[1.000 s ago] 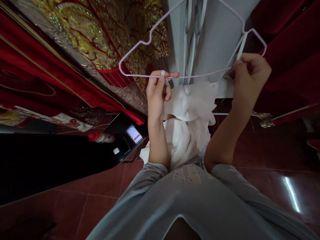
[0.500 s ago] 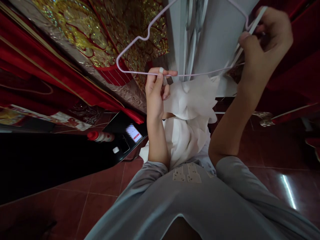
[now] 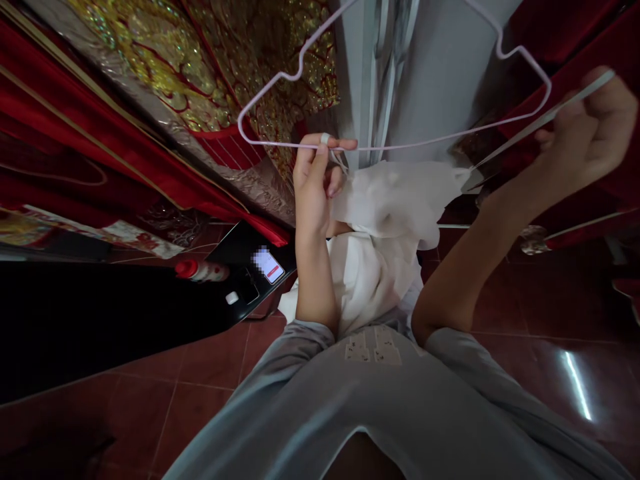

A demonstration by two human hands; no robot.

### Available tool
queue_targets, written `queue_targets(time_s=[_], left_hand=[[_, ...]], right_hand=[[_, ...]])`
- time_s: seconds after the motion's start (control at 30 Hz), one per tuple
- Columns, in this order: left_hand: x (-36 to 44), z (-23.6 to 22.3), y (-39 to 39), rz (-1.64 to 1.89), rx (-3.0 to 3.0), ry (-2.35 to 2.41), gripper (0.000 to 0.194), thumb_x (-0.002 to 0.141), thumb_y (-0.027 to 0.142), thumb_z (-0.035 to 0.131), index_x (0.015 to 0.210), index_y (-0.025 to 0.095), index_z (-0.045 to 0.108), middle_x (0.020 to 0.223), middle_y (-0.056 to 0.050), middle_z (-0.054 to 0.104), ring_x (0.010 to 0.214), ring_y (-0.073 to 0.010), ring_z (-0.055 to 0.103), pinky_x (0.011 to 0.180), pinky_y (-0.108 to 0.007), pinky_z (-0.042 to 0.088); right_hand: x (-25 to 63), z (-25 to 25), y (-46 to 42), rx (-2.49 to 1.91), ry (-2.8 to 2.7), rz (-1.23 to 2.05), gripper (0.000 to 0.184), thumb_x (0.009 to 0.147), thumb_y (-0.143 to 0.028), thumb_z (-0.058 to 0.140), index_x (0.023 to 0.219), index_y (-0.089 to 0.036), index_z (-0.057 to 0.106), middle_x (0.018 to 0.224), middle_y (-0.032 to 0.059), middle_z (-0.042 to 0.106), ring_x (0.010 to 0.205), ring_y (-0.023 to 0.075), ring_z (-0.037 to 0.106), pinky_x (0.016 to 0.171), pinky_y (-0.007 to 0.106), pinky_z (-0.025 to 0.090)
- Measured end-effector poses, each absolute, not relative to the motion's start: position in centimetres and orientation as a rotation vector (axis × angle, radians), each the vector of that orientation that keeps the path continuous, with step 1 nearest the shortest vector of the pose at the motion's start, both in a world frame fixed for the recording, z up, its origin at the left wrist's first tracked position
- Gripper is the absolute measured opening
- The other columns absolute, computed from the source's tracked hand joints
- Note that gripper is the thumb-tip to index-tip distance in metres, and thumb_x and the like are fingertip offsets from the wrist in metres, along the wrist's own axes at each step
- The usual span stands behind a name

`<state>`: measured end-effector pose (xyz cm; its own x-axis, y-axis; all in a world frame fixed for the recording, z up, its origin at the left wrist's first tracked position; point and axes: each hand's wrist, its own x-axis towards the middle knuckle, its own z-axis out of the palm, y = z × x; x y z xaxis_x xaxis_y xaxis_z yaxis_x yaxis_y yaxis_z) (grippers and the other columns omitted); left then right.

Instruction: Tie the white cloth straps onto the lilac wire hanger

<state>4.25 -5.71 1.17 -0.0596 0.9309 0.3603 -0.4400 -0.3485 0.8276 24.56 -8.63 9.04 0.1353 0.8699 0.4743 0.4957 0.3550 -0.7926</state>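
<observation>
A thin pale pink clothes hanger (image 3: 425, 141) is held out in front of me, its upper part cut off by the top of the view. My left hand (image 3: 316, 180) is closed around its bottom bar, left of the middle. A white band loops over one finger of that hand. Out to the right, my right hand (image 3: 597, 137) pinches a narrow white strap (image 3: 545, 117) and stretches it past the hanger's right corner. The strap runs down to a white garment (image 3: 390, 207) that hangs below the bar and bunches against my body.
Red and gold sequined clothes (image 3: 200, 67) hang on the left, dark red cloth (image 3: 590, 33) on the right. A black table (image 3: 125, 320) at left bears a phone (image 3: 271, 268), a red-capped bottle (image 3: 203, 271) and a small white case (image 3: 232, 299). Grey doors (image 3: 440, 73) stand ahead.
My right hand has moved right and down from the hanger's right side, pulling the strap outward and lifting the garment's right edge. My left hand has barely moved on the bar.
</observation>
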Motion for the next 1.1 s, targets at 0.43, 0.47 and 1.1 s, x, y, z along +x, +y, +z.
queue_targets(time_s=[0.43,0.47,1.1], left_hand=[[4.6,0.6,-5.7,1.606,1.007,0.727,0.013,0.097,0.041,0.059,0.092,0.029,0.059,0.105,-0.002,0.07,0.084,-0.0257,0.06,0.063,-0.035,0.036],[4.4,0.6,-5.7,1.588,1.012,0.723,0.012,0.098,0.04,0.058,0.093,0.029,0.06,0.106,-0.001,0.07,0.084,-0.0254,0.06,0.063,-0.035,0.035],[-5.2,0.3,-2.1,2.181,1.494,0.762,0.018,0.08,0.033,0.087,0.092,0.023,0.077,0.111,-0.003,0.074,0.121,-0.0312,0.06,0.108,-0.051,0.045]], right_hand=[[19.8,3.0,-9.4,-1.141,-1.523,0.312,0.051,0.084,-0.024,0.066,0.129,-0.033,0.044,0.11,0.0,0.066,0.113,0.0208,0.06,0.106,0.044,0.043],[19.7,2.9,-9.5,-1.143,-1.535,0.316,0.049,0.086,-0.025,0.063,0.129,-0.036,0.043,0.109,-0.0009,0.066,0.112,0.0207,0.061,0.106,0.044,0.044],[23.6,0.7,-6.0,-0.921,-1.35,0.347,0.038,0.087,-0.054,0.063,0.121,-0.037,0.056,0.079,-0.0021,0.061,0.083,0.0218,0.065,0.072,0.037,0.045]])
